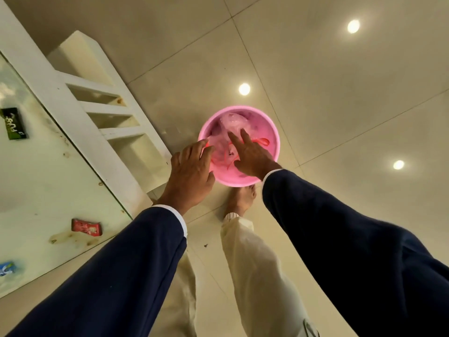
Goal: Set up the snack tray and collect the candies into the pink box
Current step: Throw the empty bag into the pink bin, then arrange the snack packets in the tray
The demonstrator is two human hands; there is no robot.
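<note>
A round pink box (pixel 243 108) stands on the tiled floor in front of my bare foot (pixel 240 198). Inside it lie a crumpled clear plastic bag (pixel 233 120) and thin red strips (pixel 263 141). My left hand (pixel 192 166) curls its fingers over the box's left rim. My right hand (pixel 250 154) reaches into the box with straight fingers that touch the plastic bag. On the glass table top (pixel 48 181) at the left lie three wrapped candies: a green-black one (pixel 14 123), a red one (pixel 86 227) and a blue one (pixel 6 268).
A white table frame with open shelf slots (pixel 109 113) runs along the table's edge, close to the left of the pink box. Glossy beige floor tiles (pixel 340 93) stretch to the right and beyond the box. My cream trouser legs fill the lower middle.
</note>
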